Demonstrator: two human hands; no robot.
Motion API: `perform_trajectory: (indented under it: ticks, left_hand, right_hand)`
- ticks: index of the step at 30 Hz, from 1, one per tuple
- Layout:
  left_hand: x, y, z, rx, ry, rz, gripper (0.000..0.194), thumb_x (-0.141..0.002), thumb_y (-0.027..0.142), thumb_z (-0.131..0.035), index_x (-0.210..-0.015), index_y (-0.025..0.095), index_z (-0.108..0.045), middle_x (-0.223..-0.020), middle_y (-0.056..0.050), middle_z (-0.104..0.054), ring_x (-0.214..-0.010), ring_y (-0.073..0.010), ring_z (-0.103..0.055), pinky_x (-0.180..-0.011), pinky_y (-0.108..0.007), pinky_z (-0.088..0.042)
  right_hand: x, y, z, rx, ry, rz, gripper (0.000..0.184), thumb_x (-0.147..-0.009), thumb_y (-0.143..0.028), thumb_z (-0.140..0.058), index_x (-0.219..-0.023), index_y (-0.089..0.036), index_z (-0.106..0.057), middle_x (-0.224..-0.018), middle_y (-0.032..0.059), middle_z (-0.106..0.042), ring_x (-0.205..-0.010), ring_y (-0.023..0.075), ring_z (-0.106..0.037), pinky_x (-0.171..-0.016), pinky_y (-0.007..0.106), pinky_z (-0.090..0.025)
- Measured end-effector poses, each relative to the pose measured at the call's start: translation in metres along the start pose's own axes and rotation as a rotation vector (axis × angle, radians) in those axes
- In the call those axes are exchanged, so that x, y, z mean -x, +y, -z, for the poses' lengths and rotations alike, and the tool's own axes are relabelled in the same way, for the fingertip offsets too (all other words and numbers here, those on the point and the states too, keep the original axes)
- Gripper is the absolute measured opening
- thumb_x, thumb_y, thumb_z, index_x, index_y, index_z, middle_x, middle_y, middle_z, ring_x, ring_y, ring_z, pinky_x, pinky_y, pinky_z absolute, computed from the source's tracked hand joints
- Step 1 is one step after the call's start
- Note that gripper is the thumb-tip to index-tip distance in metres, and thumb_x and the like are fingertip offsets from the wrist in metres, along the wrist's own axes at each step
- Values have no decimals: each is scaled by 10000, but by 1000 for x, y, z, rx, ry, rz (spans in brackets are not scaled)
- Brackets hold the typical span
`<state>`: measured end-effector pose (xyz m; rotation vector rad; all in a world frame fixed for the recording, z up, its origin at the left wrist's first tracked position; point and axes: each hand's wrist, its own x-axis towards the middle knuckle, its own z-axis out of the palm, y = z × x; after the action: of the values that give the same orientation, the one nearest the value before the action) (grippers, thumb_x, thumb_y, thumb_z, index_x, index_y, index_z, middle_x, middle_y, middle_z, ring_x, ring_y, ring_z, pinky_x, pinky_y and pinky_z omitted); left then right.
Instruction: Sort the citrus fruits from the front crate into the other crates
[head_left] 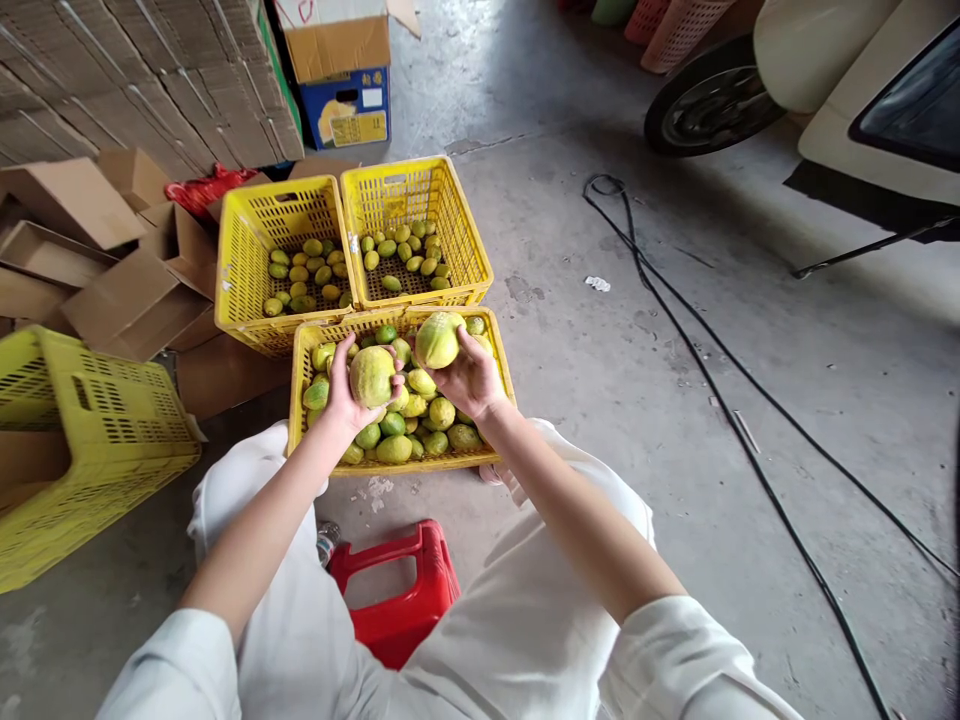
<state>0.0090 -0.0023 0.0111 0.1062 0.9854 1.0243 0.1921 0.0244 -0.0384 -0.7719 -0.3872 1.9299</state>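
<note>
Two fruits are up in your hands, one in each, above the front crate (398,465). Your left hand (346,392) is curled round the left fruit (372,377), fingers and thumb at its sides. Your right hand (471,375) holds the right fruit (438,340), with the thumb against its side; the fingers are partly hidden, so you cannot tell how they all sit. The two fruits are near each other, and the right one is greener and smoother at the top.

Under your hands, the front crate is full of green and yellow fruit. Just beyond it stand two more yellow crates side by side: the back left crate (247,240) and the back right crate (470,240), each with smaller fruit on its floor.

A red stool (405,610) is between your legs. To your left are an empty-looking yellow-green crate (127,400) and loose cardboard (139,300). To your right, a black cable (701,365) runs along the concrete floor (570,350), with a vehicle wheel (709,105) farther off.
</note>
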Motion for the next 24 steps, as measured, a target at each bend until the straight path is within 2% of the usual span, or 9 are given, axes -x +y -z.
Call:
perform_trajectory:
  ticks: [2,4,7,10,13,16,20,22,24]
  left_hand:
    - [-2,0,0,4,9,38,528,-971,748,-705,-849,235,-688,-734,-40,-652,-563,-159,-610,-420,-242,-501]
    - [-3,0,-1,6,31,66,463,-1014,646,-651,-828,223,-681,-751,-64,-695,-556,-170,-635,-414,-246,-482]
    - [-5,0,-3,23,68,77,342,-1013,500,-628,-836,211,-676,-819,-102,-767,-615,-211,-727,-434,-262,-487]
    - [-4,-1,-5,35,68,66,320,-985,516,-685,-890,211,-692,-801,-90,-760,-657,-252,-775,-454,-286,-511]
    - [-3,-1,-6,25,45,66,396,-972,594,-727,-1002,199,-740,-822,-97,-770,-706,-290,-805,-508,-339,-591]
    - [-2,-3,-6,16,61,33,451,-975,646,-704,-1051,204,-758,-899,-128,-807,-840,-336,-838,-621,-412,-683]
    - [-6,-4,-1,6,78,-144,393,-999,618,-653,-1080,245,-745,-1078,-127,-854,-1167,-384,-833,-897,-522,-745]
    - [-8,-3,1,-13,65,-222,320,-980,543,-704,-1118,256,-737,-1160,-121,-858,-1306,-380,-801,-1018,-553,-730]
    - [-10,-3,3,-35,53,-252,261,-958,468,-766,-1110,258,-733,-1195,-117,-854,-1379,-363,-778,-1082,-539,-717]
  right_hand:
    - [1,2,0,-16,17,17,531,-816,-563,-891,-1209,-343,-610,-1055,9,-791,-1165,315,-813,-969,517,-740]
    - [3,3,0,-35,26,8,584,-775,-534,-946,-1209,-353,-599,-1009,-25,-774,-1076,288,-805,-962,508,-732]
    - [7,4,-4,-33,28,-34,567,-760,-490,-965,-1164,-336,-598,-991,-18,-779,-976,262,-785,-863,445,-718]
    - [8,5,-6,-55,50,-75,477,-809,-497,-936,-1097,-311,-605,-972,-6,-777,-836,201,-729,-700,329,-652]
    - [6,6,-3,-113,105,-92,439,-826,-522,-904,-1088,-306,-626,-943,-13,-778,-754,181,-693,-636,302,-629]
    - [0,5,2,-172,146,-65,449,-796,-493,-848,-1161,-312,-660,-995,22,-818,-857,250,-763,-724,383,-715]
    - [-5,3,5,-143,115,6,504,-786,-502,-789,-1235,-309,-667,-1124,78,-845,-1166,363,-818,-931,554,-762]
    - [-5,2,4,-123,116,43,484,-822,-537,-815,-1226,-314,-667,-1125,61,-839,-1199,347,-816,-973,542,-754]
    - [-3,1,2,-136,129,56,483,-832,-568,-862,-1199,-319,-672,-1081,25,-822,-1130,293,-815,-985,477,-747]
